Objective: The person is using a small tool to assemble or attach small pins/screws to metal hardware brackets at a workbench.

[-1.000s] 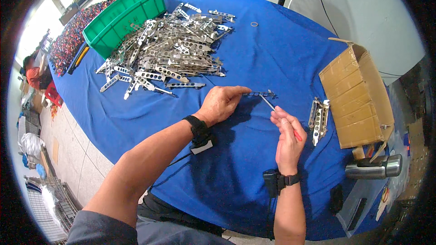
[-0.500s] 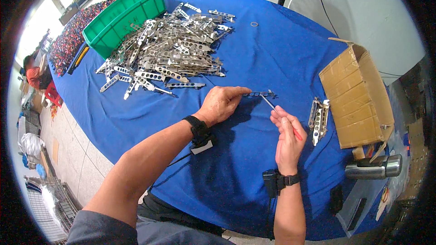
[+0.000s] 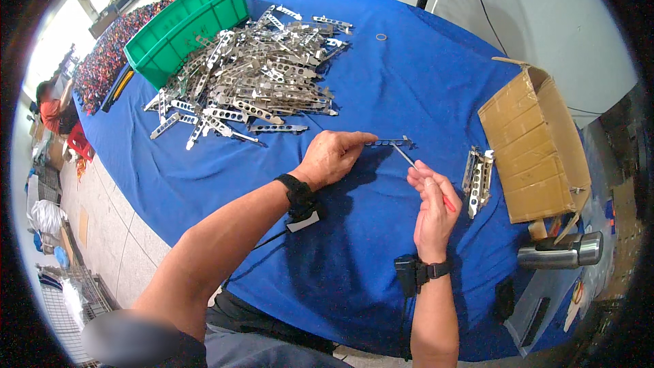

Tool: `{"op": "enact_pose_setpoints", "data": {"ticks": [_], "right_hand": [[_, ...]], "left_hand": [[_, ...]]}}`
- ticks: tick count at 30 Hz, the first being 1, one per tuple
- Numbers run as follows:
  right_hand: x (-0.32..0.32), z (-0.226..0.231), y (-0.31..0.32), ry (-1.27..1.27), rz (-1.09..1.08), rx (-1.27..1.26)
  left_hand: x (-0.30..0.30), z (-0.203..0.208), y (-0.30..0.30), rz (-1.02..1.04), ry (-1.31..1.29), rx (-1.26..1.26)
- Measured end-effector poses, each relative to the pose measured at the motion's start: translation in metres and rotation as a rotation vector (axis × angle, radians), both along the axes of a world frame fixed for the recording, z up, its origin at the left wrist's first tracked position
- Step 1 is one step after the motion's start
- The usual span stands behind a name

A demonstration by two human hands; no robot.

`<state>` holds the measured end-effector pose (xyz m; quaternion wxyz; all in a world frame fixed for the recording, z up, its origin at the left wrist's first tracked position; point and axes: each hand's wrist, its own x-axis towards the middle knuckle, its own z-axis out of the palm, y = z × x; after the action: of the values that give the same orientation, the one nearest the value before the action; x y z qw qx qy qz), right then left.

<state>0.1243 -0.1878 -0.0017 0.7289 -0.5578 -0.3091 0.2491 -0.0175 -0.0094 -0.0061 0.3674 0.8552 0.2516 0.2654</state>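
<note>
My left hand (image 3: 332,157) pinches one end of a slim metal bracket (image 3: 390,142) with a row of round holes, holding it over the blue cloth. Closed around a thin rod-like tool (image 3: 406,157) with a red handle end is my right hand (image 3: 434,208). The rod's tip meets the bracket near its holes; whether it goes into one cannot be made out. Beyond my left hand, a large heap of similar metal brackets (image 3: 266,75) spreads over the table. A small stack of brackets (image 3: 479,180) lies to the right of my right hand.
A green plastic crate (image 3: 225,12) stands behind the heap. At the right sit an open cardboard box (image 3: 524,153) and a steel flask (image 3: 560,252) on its side. A small ring (image 3: 381,37) lies on the blue-covered table (image 3: 415,75). Another person (image 3: 51,109) is at far left.
The tool and my right hand have shifted very slightly to the right. My left hand and the bracket stay in place.
</note>
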Motion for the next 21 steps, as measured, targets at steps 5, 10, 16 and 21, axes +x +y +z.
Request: {"op": "enact_pose_setpoints", "data": {"ticks": [5,10,16,21], "right_hand": [[-0.0056,0.0037,0.0029,-0.002,0.021,0.050],[-0.0035,0.0022,0.0034,0.014,-0.025,0.035],[-0.0030,0.0018,0.0010,-0.014,0.014,0.028],[-0.0056,0.0046,0.0028,0.008,-0.014,0.038]], "left_hand": [[-0.0035,0.0015,0.0001,0.007,0.018,-0.018],[-0.0027,-0.0002,0.0003,-0.001,-0.028,0.006],[-0.0027,0.0037,0.0006,-0.002,0.046,-0.005],[-0.0021,0.0013,0.0007,-0.003,0.016,0.009]]}}
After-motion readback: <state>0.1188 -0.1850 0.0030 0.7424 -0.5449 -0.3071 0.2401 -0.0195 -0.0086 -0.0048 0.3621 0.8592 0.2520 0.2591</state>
